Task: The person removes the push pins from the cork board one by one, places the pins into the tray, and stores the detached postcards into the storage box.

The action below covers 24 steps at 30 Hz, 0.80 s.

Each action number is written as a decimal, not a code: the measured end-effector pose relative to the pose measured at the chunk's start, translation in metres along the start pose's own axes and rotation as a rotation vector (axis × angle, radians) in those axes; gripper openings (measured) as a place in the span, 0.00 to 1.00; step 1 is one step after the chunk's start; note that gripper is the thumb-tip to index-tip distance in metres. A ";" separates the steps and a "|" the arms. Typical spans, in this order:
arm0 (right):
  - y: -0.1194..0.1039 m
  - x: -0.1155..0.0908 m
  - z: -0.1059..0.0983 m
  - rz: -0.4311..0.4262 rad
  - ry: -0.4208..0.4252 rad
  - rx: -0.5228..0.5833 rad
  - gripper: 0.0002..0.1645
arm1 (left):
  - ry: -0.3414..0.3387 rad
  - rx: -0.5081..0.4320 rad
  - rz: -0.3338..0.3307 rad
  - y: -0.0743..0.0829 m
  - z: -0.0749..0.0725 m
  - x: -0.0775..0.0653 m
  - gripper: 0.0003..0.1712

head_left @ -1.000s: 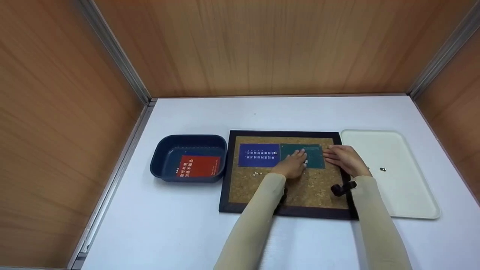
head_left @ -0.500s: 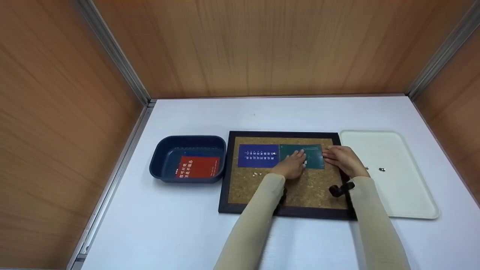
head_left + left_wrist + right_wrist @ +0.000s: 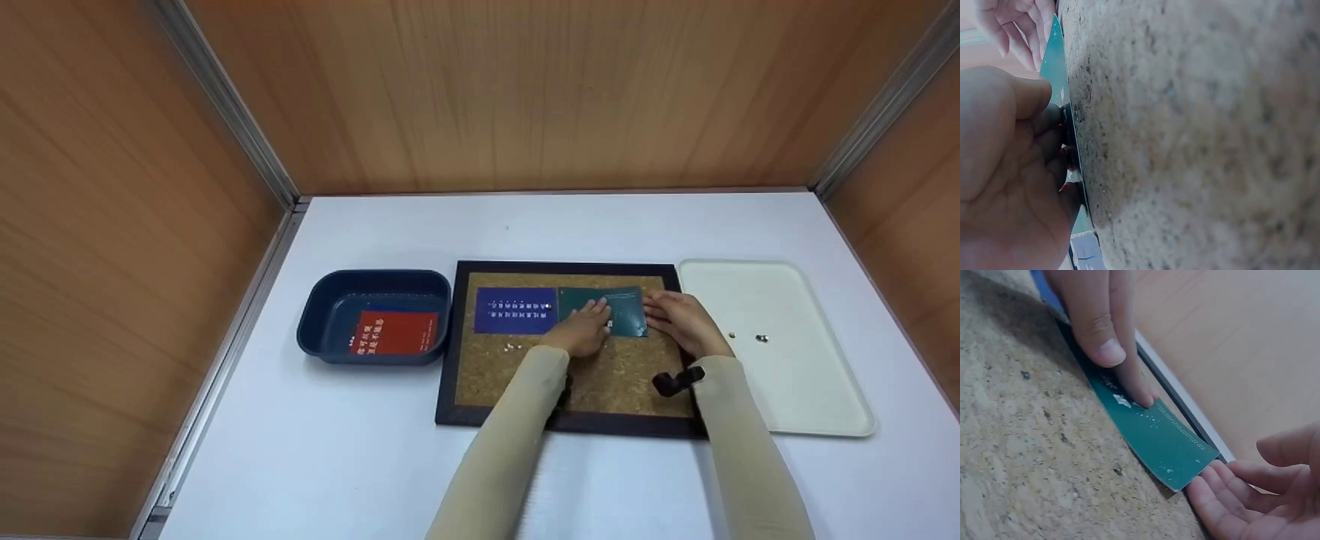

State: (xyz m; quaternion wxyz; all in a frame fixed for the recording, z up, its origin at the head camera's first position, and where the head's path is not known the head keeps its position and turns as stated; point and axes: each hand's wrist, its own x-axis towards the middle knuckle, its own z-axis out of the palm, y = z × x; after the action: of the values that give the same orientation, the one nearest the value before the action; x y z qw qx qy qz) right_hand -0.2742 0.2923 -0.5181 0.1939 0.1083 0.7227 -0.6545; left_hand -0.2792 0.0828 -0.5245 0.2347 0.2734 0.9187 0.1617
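- Blue basin (image 3: 375, 358) on the white worktop (image 3: 285, 465), with a red card (image 3: 397, 334) inside it; a sideways shove of its neighbour could jostle it.
- Cork board (image 3: 495, 386) next, carrying a purple-blue card (image 3: 512, 322). Below that card lie glinting bits (image 3: 512, 347), too small for me to name; my left sleeve (image 3: 517, 412) could sweep them aside if that arm swings left.
- My left hand (image 3: 583, 330) presses the green card (image 3: 628, 304) to the cork, fingers extended, gripping nothing. The card lies just right of the purple-blue one; should my pressure slacken or slide, it could skew or ride over its neighbour.
- My right hand (image 3: 684, 322) is at the green card's right end, fingers loosely bent against the edge, thumb well apart, so no pinch. That end bows off the cork; lifting it harder could crease it or drag it from under my left hand.
- White tray (image 3: 810, 300) farthest right, holding small metal pieces (image 3: 762, 338); a careless right wrist could scatter them.
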 end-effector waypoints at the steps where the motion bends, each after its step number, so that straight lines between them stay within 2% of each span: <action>1: 0.000 0.000 0.001 0.000 0.007 -0.006 0.33 | -0.003 -0.002 0.000 0.000 0.000 0.000 0.30; 10: 0.004 0.004 0.009 -0.047 0.024 -0.223 0.32 | 0.008 0.035 -0.001 0.002 -0.001 -0.001 0.30; 15: 0.006 0.005 0.013 -0.052 0.087 -0.313 0.30 | 0.013 0.041 0.002 0.002 -0.002 -0.002 0.30; 24: 0.012 0.006 0.016 -0.098 0.192 -0.413 0.24 | 0.010 0.037 0.004 0.001 -0.001 -0.001 0.30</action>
State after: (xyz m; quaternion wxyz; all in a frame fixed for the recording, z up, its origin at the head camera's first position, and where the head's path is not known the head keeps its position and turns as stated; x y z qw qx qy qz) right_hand -0.2720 0.2769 -0.5326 0.1101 0.0930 0.8608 -0.4882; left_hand -0.2784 0.0829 -0.5224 0.2246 0.2787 0.9222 0.1466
